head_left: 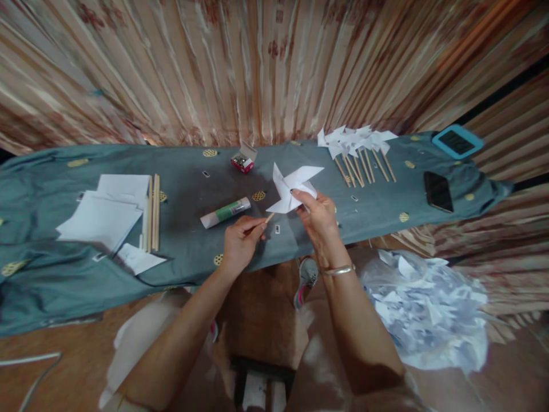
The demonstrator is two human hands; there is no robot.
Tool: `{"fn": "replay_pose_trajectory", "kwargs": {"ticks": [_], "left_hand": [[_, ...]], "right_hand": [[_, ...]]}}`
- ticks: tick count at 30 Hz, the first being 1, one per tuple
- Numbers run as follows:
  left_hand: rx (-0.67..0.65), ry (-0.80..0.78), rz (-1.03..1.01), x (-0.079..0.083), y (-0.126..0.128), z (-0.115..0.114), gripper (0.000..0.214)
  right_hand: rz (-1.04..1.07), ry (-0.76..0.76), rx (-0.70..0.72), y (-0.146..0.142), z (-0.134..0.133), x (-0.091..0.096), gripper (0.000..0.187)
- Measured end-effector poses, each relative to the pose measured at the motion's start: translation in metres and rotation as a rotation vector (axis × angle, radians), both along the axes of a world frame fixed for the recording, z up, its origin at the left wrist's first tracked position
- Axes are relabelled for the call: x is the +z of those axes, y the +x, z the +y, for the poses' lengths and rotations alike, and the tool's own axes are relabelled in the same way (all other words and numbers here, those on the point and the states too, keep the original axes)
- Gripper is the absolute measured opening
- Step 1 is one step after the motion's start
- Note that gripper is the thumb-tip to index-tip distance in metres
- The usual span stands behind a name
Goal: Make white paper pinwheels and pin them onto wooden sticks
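My right hand [316, 213] pinches a white paper pinwheel [293, 186] and holds it just above the grey-green cloth on the table [51, 274]. My left hand [241, 240] is closed on a thin wooden stick [269, 217], whose tip points at the back of the pinwheel. A glue stick [225, 212] lies on the cloth just left of my hands. A small red and white box [243, 159] stands open behind it.
A stack of white paper squares [105, 214] and several wooden sticks [153, 212] lie at the left. Finished pinwheels on sticks [358, 149] lie at the back right. A dark phone [438, 191] and a blue-framed device [456, 141] lie at far right. A bag of paper scraps [429, 309] sits on the floor.
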State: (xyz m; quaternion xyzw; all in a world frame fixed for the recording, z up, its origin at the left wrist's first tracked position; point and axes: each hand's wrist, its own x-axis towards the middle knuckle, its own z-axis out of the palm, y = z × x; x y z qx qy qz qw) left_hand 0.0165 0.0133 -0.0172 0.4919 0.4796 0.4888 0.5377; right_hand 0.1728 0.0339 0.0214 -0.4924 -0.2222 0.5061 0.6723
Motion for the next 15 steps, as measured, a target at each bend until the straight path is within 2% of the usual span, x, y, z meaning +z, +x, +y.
{"fn": "replay_pose_trajectory", "kwargs": {"ticks": [8,15], "left_hand": [[-0.001,0.169,0.169,-0.001,-0.009,0.005,0.015],[-0.007,0.250,0.300,-0.002,-0.016,0.010,0.018]], "right_hand": [[0.097,-0.022,-0.015,-0.003,-0.003,0.003,0.017],[0.120,-0.138,-0.018,0.001,-0.002,0.000,0.014]]}}
